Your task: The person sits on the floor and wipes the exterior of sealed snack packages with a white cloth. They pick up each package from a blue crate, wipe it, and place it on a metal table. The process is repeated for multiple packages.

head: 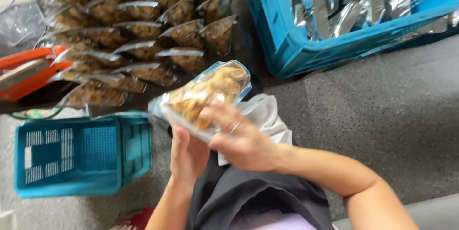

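Clear plastic, a snack-filled pouch [203, 95], is held above the lap, tilted. It is cupped from below by the left hand [187, 156] and pinched along its near edge by the right hand [241, 139]. Filled packets [138, 34] are laid in rows beyond.

Golden-brown snacks in a clear bag [205, 94]; teal crates [81, 156] (slotted sides), silver pouches [344, 5].

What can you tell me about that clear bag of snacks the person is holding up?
The clear bag is a see-through plastic pouch filled with golden-yellow chips. It is blurred and lies tilted, its top end up to the right. The left hand supports it from below; the right hand lays fingers on its front. It is held above a white cloth on the lap.
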